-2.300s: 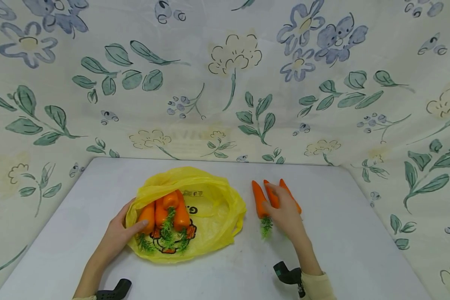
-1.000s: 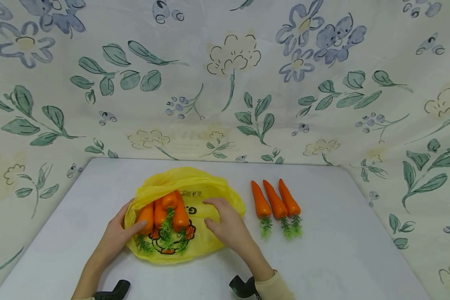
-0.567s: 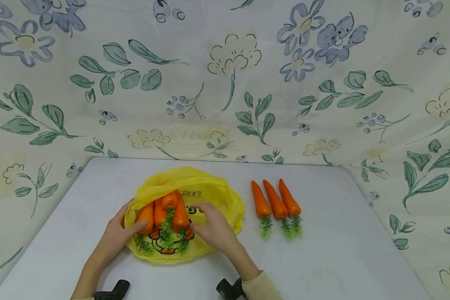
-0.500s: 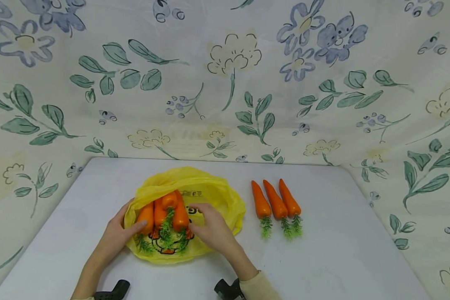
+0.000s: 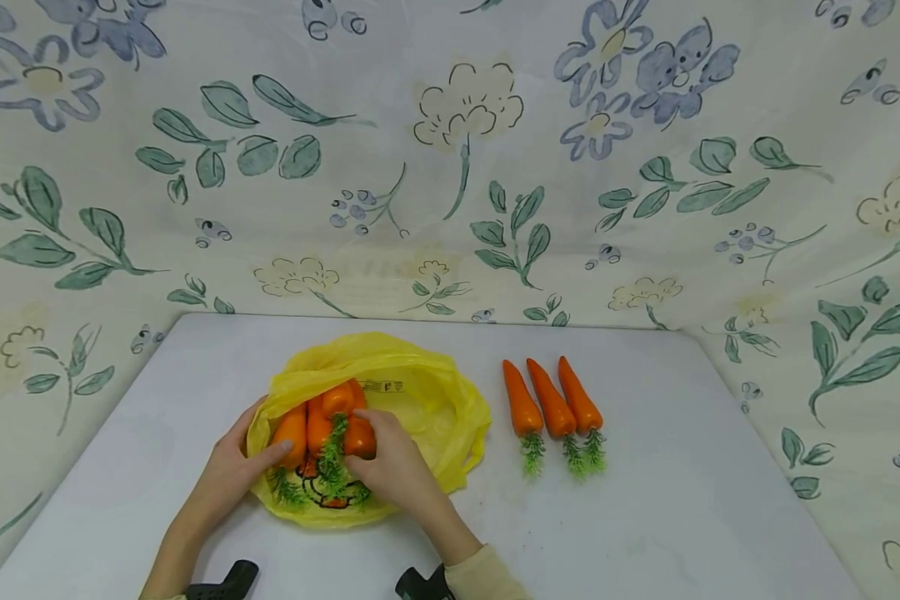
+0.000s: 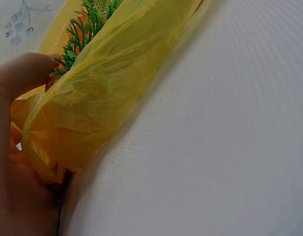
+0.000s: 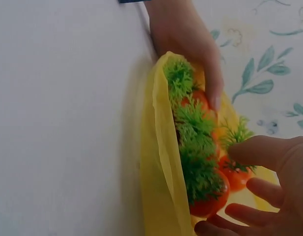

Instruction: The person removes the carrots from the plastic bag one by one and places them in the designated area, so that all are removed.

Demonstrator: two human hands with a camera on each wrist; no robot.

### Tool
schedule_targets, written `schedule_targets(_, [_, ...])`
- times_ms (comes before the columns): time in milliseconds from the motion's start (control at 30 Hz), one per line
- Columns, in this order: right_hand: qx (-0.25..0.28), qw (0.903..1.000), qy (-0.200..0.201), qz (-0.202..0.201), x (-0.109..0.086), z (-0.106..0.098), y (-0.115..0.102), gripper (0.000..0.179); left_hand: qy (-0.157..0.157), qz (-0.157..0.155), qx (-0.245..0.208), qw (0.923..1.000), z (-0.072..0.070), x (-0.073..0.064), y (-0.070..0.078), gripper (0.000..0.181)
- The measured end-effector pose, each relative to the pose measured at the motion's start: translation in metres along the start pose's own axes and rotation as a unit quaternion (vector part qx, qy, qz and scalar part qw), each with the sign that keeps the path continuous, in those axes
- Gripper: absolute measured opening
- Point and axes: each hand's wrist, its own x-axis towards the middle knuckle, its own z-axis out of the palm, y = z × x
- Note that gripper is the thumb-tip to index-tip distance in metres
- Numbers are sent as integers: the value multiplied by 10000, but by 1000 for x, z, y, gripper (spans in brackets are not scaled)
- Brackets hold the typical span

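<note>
Currently, head view: your yellow bag lies on the white table, mouth facing you. At its left end rests a bunch of orange carrots, at least four, green tops pointing toward you. Your left hand is clamped on the bag's left edge, its thumb over the outermost carrot. Your right hand reaches into the mouth; its index finger and thumb stand apart, spanning the right-hand carrot of the bunch. Three loose carrots lie in a row on the table, to the right of the bag, tips away from you. You wear black wrist gear on both arms; a pale sleeve shows on the right one. A floral cloth hangs behind the table.

Left wrist view: your thumb comes over the rim from the inside, the film between it and the lower part of the hand. Leafy green and some orange show past the edge.

Right wrist view: your right thumb and fingers are spread near the leafy tops and round carrot ends; you cannot tell whether they press on any carrot. At the far end, your left thumb points down beside the bunch.
</note>
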Motion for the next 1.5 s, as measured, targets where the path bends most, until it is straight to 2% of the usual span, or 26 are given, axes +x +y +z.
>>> schedule_targets(333, [-502, 9978, 166, 395, 3, 12, -3, 65, -36, -41, 18, 10000, 0, 0, 1, 89])
schedule_targets(600, [-542, 9965, 525, 361, 5, 16, 1, 58, -11, -99, 96, 9999, -1, 0, -1, 89])
schedule_targets(800, [-588, 9941, 830, 369, 6, 19, 4, 51, 13, -30, 68, 10000, 0, -1, 0, 89])
schedule_targets(1167, [-366, 9927, 1102, 323, 5, 22, 9, 49, 57, 64, 61, 9999, -1, -1, 2, 88])
schedule_targets(1500, [211, 9920, 1201, 326, 4, 18, 10, 47, 20, -30, 76, 10000, -1, -1, 2, 89])
